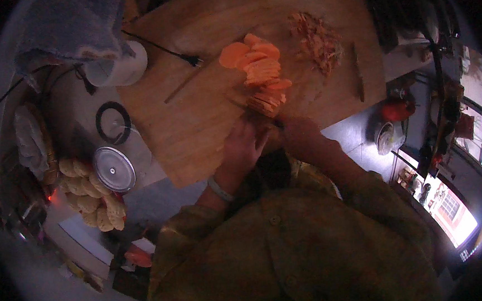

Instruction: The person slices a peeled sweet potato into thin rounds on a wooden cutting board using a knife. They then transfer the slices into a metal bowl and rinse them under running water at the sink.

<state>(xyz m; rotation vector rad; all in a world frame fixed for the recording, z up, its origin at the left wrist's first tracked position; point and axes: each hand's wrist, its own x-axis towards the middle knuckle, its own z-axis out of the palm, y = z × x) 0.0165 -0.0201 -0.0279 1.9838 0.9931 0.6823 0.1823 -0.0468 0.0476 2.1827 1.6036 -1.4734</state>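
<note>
Thin orange slices [262, 65], of a root vegetable such as sweet potato or carrot, lie in an overlapping row on a large wooden board [205, 123]. At the near end of the row, my left hand [242, 144] rests low on the board with its fingers bent towards a dark blade. My right hand [300, 131] is closed around what looks like the knife's handle, close beside the left. Shadow hides most of the knife and whatever lies under the left fingers. A heap of peelings [317, 42] lies at the board's far right.
A thin stick-like item [359, 73] lies near the right edge. A power plug [193, 60] with black cord and a thin strip [182, 85] are on the board's left. Beyond that edge are a white cylindrical container [128, 64], a black ring [113, 122], a round metal-rimmed lid [114, 169] and pale rolls or dumplings [89, 194].
</note>
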